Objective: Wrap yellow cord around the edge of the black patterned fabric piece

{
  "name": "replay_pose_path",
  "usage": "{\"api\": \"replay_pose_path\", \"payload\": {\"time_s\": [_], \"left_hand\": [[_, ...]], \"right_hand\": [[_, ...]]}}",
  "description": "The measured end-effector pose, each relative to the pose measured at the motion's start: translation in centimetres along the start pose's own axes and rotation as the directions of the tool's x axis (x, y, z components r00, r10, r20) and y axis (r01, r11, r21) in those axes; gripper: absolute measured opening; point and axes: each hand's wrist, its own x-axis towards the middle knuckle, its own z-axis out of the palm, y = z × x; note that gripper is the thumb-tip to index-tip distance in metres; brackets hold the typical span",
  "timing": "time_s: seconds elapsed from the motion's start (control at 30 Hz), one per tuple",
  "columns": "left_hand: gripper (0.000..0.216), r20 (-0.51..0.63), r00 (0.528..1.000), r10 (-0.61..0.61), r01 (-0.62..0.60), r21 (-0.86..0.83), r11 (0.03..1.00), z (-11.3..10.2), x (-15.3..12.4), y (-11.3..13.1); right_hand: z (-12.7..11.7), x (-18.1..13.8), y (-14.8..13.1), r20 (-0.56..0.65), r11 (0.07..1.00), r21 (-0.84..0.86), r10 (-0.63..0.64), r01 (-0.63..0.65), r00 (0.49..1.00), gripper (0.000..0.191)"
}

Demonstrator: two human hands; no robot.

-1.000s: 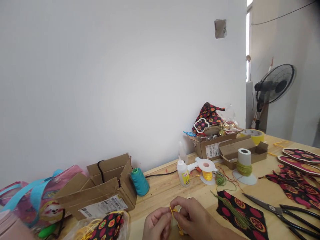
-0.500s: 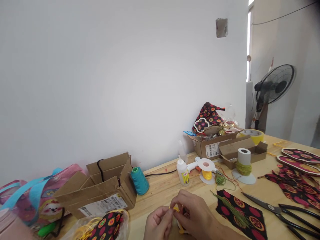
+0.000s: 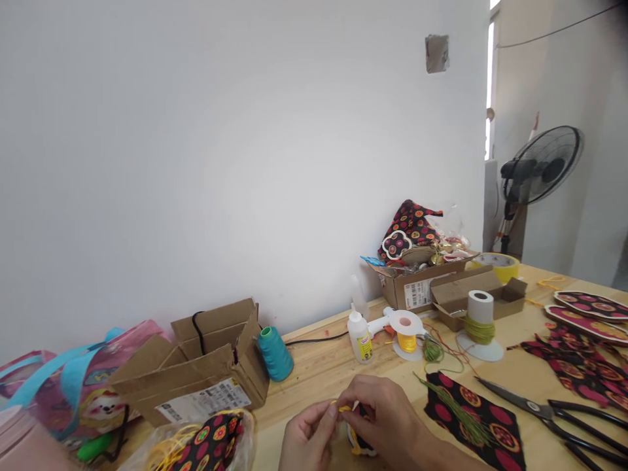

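Note:
Close together at the bottom centre, my left hand [image 3: 311, 435] and my right hand [image 3: 385, 418] both pinch a yellow cord [image 3: 342, 407] between thumb and fingers. Below them, partly covered by my right hand, is a small piece of dark patterned fabric [image 3: 362, 428] with a pale rim and some yellow along its edge. How the cord joins this piece is hidden. To the right of my right hand lies a square of dark patterned cloth [image 3: 507, 425] with a bundle of green threads [image 3: 458, 412] on top.
Black-handled scissors [image 3: 540, 411] lie at the right. Behind my hands stand a glue bottle [image 3: 360, 337], a yellow cord spool [image 3: 406, 343] and a green cord spool [image 3: 479, 330]. An open cardboard box [image 3: 196, 386] and a teal thread cone [image 3: 275, 356] stand left, near a plastic bag [image 3: 245, 451].
My fingers have shifted slightly on the yellow cord. More of the patterned piece now shows beneath my right hand. Other things stay in place as the view tilts a little.

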Motion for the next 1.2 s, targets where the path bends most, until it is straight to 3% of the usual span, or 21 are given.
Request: {"api": "replay_pose_path", "payload": {"time_s": [0.33, 0.63, 0.87, 1.0, 1.2], "left_hand": [[0.032, -0.126, 0.992, -0.009, -0.001, -0.076, 0.997, -0.5, 0.5, -0.9], [0.024, -0.162, 0.987, 0.015, -0.042, -0.164, 0.986, -0.7, 0.4, -0.7], [0.036, -0.117, 0.992, 0.04, -0.074, -0.302, 0.951, -0.5, 0.2, 0.0], [0.036, -0.132, 0.989, 0.058, -0.093, -0.27, 0.959, -0.2, 0.0, 0.1], [0.034, -0.138, 0.983, 0.122, -0.141, -0.141, 0.98, -0.2, 0.2, -0.4]], "right_hand": [[-0.1, 0.0, -0.1, 0.003, 0.999, -0.019, -0.03, 0.03, 1.0, 0.014], [-0.1, 0.0, -0.1, 0.007, 1.0, -0.001, -0.029, 0.029, 1.0, 0.014], [0.5, 0.2, 0.3, -0.005, 0.988, 0.12, 0.095, -0.094, 0.995, 0.011], [0.8, 0.3, 0.7, 0.005, 0.968, 0.194, 0.16, -0.157, 0.987, 0.012], [0.1, 0.3, 0.4, -0.027, 0.982, 0.175, 0.082, -0.076, 0.996, 0.009]]}}
